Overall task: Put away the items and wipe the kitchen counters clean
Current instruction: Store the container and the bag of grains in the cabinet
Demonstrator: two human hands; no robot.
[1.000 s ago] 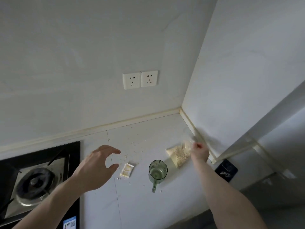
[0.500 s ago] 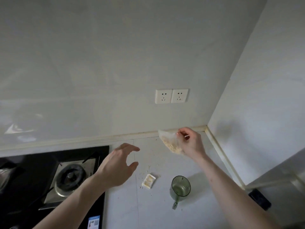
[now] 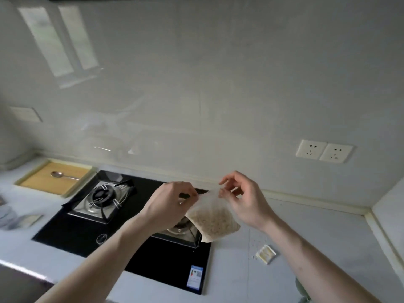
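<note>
Clear plastic bag point(image 3: 213, 217) w/ pale grains hangs in the air above the worktop point(image 3: 317, 248), held by its top edge from both sides. Left hand point(image 3: 168, 202): grip pinched together on the bag's left top corner. Right hand point(image 3: 242, 200): thumb & forefinger clamped on the right top corner, other fingers curled loosely. Grains sit in the bag's lower half, which sags below the two grips.

Directly under the bag: black gas hob point(image 3: 122, 232), its right burner partly hidden behind the bag. Below & right of the right grip, a small pale sachet point(image 3: 265, 254) lies flat on the worktop w/ a few crumbs point(image 3: 253, 242) near it. Far left of the left grip, a wooden tray point(image 3: 39, 182) w/ a metal spoon point(image 3: 62, 174) in it. Above right of the right grip, a double wall socket point(image 3: 324, 151).
</note>
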